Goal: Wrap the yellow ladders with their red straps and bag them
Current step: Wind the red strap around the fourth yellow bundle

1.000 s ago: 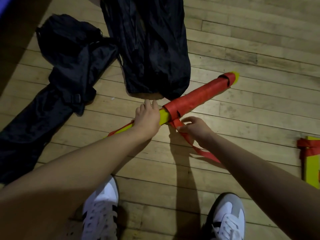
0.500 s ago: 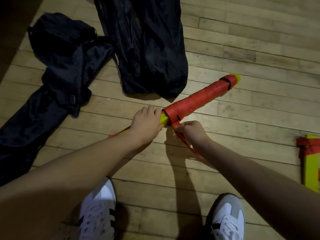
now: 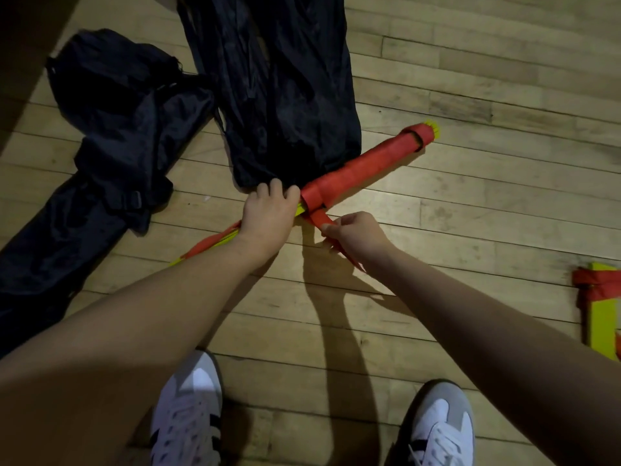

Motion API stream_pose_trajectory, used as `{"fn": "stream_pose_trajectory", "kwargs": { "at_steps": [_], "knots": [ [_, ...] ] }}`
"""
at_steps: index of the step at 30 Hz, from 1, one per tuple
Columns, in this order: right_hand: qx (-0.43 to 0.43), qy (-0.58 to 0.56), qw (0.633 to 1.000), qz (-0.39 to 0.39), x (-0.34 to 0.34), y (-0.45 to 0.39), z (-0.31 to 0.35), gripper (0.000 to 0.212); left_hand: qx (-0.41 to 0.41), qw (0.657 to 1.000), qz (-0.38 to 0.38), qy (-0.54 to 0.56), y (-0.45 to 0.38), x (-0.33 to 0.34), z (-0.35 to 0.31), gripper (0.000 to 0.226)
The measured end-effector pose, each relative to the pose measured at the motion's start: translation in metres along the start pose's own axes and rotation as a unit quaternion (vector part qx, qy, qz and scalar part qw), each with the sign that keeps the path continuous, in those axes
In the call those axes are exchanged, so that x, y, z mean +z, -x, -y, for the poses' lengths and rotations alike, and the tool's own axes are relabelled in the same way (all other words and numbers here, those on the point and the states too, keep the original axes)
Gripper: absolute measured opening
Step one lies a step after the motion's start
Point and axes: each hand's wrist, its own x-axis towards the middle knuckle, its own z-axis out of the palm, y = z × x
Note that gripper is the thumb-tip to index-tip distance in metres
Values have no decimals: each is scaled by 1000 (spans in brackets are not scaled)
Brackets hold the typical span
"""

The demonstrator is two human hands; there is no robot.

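Sneakers (image 3: 188,412) stand nearest on the wooden floor (image 3: 470,203). Beyond them, the right hand (image 3: 356,235) pinches the red strap (image 3: 317,219), while the left hand (image 3: 268,211) curls over the yellow ladder bundle (image 3: 363,166), which lies diagonally against the black bag (image 3: 279,89). Another ladder (image 3: 601,317) lies far right.

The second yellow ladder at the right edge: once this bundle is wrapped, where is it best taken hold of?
Probably at the red strap band crossing the second yellow ladder, coming from its left side. The band seems to cinch the flat pieces, and open wooden floor lies on that side. Its right part is out of frame.
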Motion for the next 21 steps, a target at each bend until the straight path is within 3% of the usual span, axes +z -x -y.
{"fn": "stream_pose_trajectory", "kwargs": {
  "at_steps": [5,7,9,15,21],
  "knots": [
    [27,-58,998,-5,-1,6,-7,10,119,992,-11,-34,18,9,-8,41],
    [39,-99,994,-6,-3,8,-11,11,139,990,-16,-25,37,12,-19,35],
    [50,-102,994,-3,-4,12,-14,10,117,993,-14,13,48,12,-24,32],
    [51,-7,999,16,-9,14,-23,14,-16,985,90,149,39,-3,-23,59],
    [71,67,994,53,-18,13,-30,14,-35,980,119,157,31,-5,-23,61]
  ]
}}
